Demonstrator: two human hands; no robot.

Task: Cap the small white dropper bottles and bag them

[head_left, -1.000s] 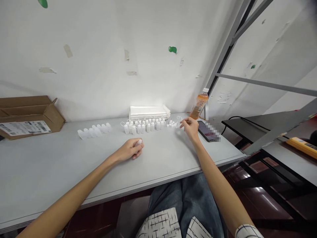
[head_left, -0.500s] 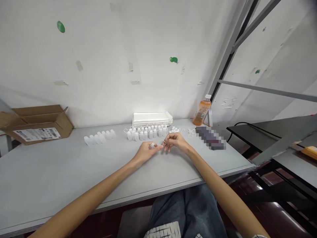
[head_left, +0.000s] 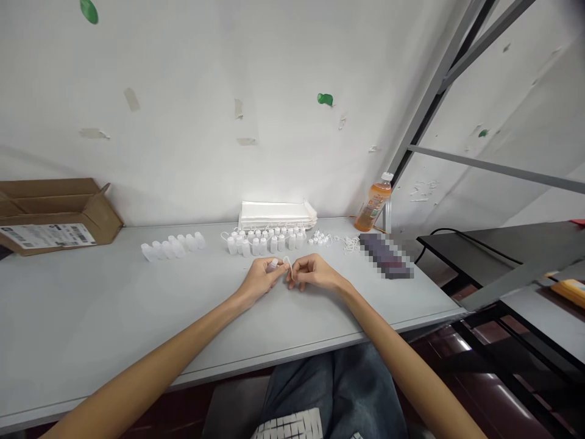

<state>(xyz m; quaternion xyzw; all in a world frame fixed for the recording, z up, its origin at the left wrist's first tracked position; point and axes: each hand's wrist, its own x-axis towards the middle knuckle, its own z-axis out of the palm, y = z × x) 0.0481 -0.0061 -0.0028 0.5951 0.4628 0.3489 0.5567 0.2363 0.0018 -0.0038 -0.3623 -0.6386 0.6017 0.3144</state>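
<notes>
Near the middle of the grey table (head_left: 192,326), my left hand (head_left: 260,279) is closed around a small white bottle (head_left: 273,264). Just right of it, my right hand (head_left: 313,272) pinches a thin white cord (head_left: 289,263), which loops up between the hands. Behind them stand rows of small white capped bottles (head_left: 264,245). Translucent bottles (head_left: 163,249) without visible caps lie in a row to the left. To the right of the capped bottles are a heap of small white caps (head_left: 320,238) and a tangle of white cords (head_left: 351,245).
An open cardboard box (head_left: 103,217) sits at the far left. A stack of white sheets (head_left: 276,214) lies against the wall. At the right are an orange drink bottle (head_left: 375,202) and a pixelated dark object (head_left: 385,256). Metal frame bars rise behind the table's right end.
The camera view has shifted a little. Both hands remain close together; the cord now arches higher between them, and the right hand's fingers have moved slightly lower.
</notes>
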